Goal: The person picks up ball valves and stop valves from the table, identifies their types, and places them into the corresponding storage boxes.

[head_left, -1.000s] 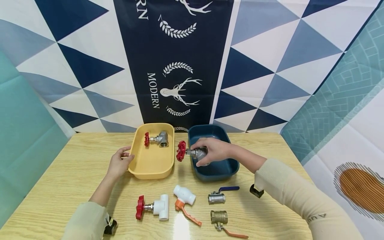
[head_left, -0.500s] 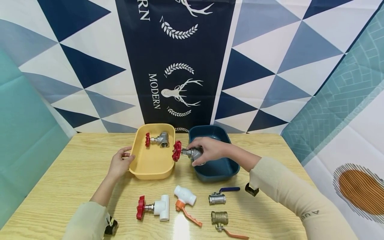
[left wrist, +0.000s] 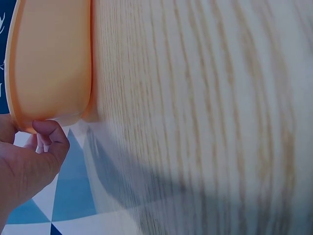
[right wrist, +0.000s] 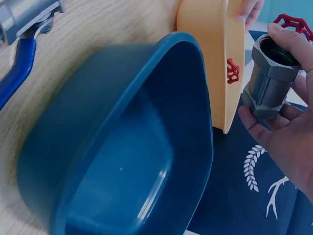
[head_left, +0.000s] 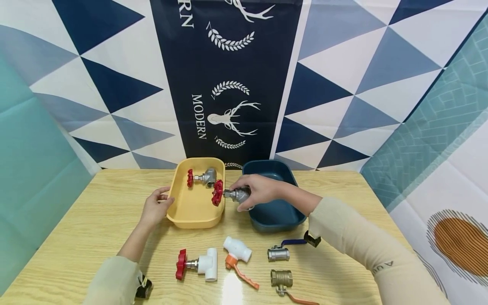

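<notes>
My right hand [head_left: 256,190] grips a steel gate valve [head_left: 233,195] with a red handwheel [head_left: 217,193], held in the air over the gap between the yellow tray [head_left: 190,214] and the dark blue tray [head_left: 280,220]. The right wrist view shows the fingers around the valve's grey body [right wrist: 270,81], with the blue tray [right wrist: 122,147] empty below. My left hand [head_left: 156,206] holds the yellow tray's left rim; its thumb hooks over the tray edge [left wrist: 49,117]. A second steel valve with red wheel [head_left: 202,177] lies inside the yellow tray.
On the wooden table [head_left: 76,228] in front lie a white valve with red wheel [head_left: 197,264], a white valve with orange lever [head_left: 237,254], a steel ball valve with blue lever [head_left: 282,250] and a brass valve with orange lever [head_left: 284,281]. A patterned cloth hangs behind.
My right hand has carried the steel valve leftward, from above the blue tray to the yellow tray's right edge. The left hand stays on the yellow tray.
</notes>
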### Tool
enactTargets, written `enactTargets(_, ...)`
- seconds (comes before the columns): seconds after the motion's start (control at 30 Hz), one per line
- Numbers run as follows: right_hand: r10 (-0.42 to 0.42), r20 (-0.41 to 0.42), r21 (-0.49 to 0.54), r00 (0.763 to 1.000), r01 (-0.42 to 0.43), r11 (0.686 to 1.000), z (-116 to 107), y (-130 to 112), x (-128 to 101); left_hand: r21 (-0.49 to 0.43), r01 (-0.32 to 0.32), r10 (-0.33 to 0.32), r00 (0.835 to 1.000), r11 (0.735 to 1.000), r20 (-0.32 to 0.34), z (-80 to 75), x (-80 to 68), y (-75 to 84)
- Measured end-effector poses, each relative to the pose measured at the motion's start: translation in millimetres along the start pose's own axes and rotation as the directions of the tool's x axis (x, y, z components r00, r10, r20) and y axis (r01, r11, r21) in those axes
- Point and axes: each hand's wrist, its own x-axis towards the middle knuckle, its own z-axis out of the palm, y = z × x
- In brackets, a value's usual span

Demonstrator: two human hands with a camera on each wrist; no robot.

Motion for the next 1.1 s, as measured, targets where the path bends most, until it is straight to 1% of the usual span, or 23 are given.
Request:
enactTargets(0.2, -0.009, 0.004, -0.009, 1.000, 0.009, 1.000, 1, -3, 8, 0.000, -0.001, 0.001, 1.000, 1.000, 0.003, -0.5, 0.1, 1.4)
enactTargets(0.4, -0.014, 0.014, 0.000, 1.000, 0.014, 1.000, 2, -2, 17, -0.002, -0.004, 0.004, 1.000, 1.000, 0.000, -0.6, 0.8, 1.9)
enactTargets(0.67, 0.009, 0.046, 0.018, 0.999, -0.010, 1.000, 6, -6, 26, 0.003, 0.011, -0.011, 1.000, 1.000, -0.007, 0.3, -0.1, 0.2)
enactTargets(0.83, 0.020, 0.048, 0.037, 0.999, -0.022, 0.999, 8, -7, 34, -0.004, 0.008, -0.008, 1.000, 1.000, -0.007, 0.4, -0.6, -0.2)
enactTargets(1.1, -0.002, 0.034, 0.016, 0.999, 0.002, 1.000, 11, -9, 43, -0.006, 0.002, -0.002, 1.000, 1.000, -0.004, 0.2, 1.0, -3.2)
